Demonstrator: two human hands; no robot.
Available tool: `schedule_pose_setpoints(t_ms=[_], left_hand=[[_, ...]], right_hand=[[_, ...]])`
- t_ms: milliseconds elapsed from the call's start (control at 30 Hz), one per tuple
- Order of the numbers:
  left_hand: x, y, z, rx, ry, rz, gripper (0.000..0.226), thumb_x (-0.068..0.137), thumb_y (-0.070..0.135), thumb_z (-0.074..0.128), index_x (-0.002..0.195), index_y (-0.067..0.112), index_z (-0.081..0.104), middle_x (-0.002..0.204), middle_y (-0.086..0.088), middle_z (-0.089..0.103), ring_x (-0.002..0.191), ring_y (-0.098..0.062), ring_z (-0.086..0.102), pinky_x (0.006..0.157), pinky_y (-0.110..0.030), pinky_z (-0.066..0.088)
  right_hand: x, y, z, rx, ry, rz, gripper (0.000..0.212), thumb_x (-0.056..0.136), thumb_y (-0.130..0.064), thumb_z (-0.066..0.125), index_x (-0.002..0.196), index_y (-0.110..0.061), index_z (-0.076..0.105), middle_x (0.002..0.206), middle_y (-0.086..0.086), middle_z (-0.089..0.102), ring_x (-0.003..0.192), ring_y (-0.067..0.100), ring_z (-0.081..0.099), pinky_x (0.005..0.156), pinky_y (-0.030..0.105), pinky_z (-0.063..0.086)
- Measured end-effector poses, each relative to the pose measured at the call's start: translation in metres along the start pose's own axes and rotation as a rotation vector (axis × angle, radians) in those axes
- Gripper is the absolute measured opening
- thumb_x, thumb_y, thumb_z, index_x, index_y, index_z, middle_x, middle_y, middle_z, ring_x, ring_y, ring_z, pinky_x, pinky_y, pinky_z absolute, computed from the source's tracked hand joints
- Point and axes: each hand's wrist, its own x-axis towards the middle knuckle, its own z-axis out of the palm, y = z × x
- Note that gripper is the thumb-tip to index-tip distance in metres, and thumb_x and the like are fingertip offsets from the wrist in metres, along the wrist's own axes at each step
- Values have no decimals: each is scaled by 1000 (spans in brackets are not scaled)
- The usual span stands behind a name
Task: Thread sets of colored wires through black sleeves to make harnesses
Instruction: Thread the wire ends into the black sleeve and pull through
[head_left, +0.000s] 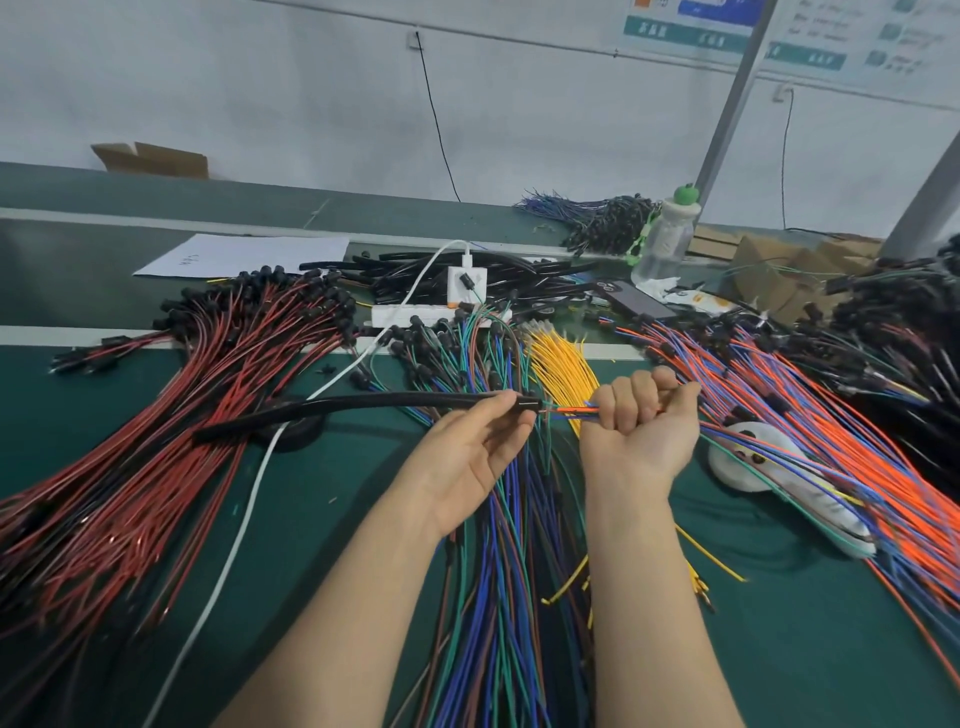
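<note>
Person at a green table buried in wire. Left hand is palm up, thumb and fingers pinching the right end of a black sleeve. The sleeve is held just above the table and runs left from that hand, its far end down over the red and black wires.

Right hand is a fist, its fingers curled tight round a thin wire bundle. A short stretch of the bundle shows between the two hands, orange and blue, with its tip at the sleeve's mouth. Cannot tell how far in it goes. Past the fist the bundle merges into the orange and blue wires on the right.

Blue and green wires lie under both forearms, with yellow wires just behind the hands. A white cable runs from the near left edge up to a white charger, which is plugged into a power strip. Loose spare sleeves are heaped behind the strip.

A sheet of paper lies at the back left, and a cardboard box stands by the wall. A clear bottle with a green cap stands at the back right, with a phone lying flat near it.
</note>
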Motion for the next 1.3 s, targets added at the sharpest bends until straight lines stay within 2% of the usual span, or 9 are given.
schedule_pose_setpoints(t_ms=[133,333,567,900,1200,1300], left_hand=[[0,0,0,-12,17,21,17,86,7,60,73,5,72,71,-8,69,64,-10,68,55,-15,54],[-1,0,1,18,8,33,31,88,6,58,63,10,75,69,-7,69,64,-10,68,56,-15,54],[0,-5,1,119,-6,8,8,91,6,56,88,6,63,71,-4,71,64,-8,68,60,-16,56],[-3,-5,3,109,-3,-57,9,90,6,57,86,3,65,70,-5,71,63,-8,68,57,-14,54],[-1,-4,-1,216,-2,-92,7,90,7,59,87,3,64,69,-6,69,62,-10,67,56,-17,55],[0,-5,0,166,7,-87,7,90,6,59,86,3,64,69,-6,69,63,-9,67,58,-16,55]], right_hand=[[-2,-1,1,-13,-13,-3,48,104,-38,28,65,-15,43,41,-7,22,31,7,15,33,20,12],[-3,-1,2,-76,-18,-21,47,104,-39,29,66,-16,44,42,-7,21,32,7,14,33,19,12],[-4,-1,3,-69,-15,-20,47,104,-39,30,66,-15,44,42,-7,21,33,7,14,33,20,12],[-1,-3,3,-4,14,-17,47,105,-37,28,65,-15,43,40,-7,22,31,7,15,33,19,12],[-1,-5,3,-126,0,2,46,105,-37,30,67,-15,43,41,-8,21,32,6,14,32,20,14],[-1,-4,5,-101,9,-6,46,105,-36,29,66,-15,43,40,-7,21,32,6,15,32,19,13]])
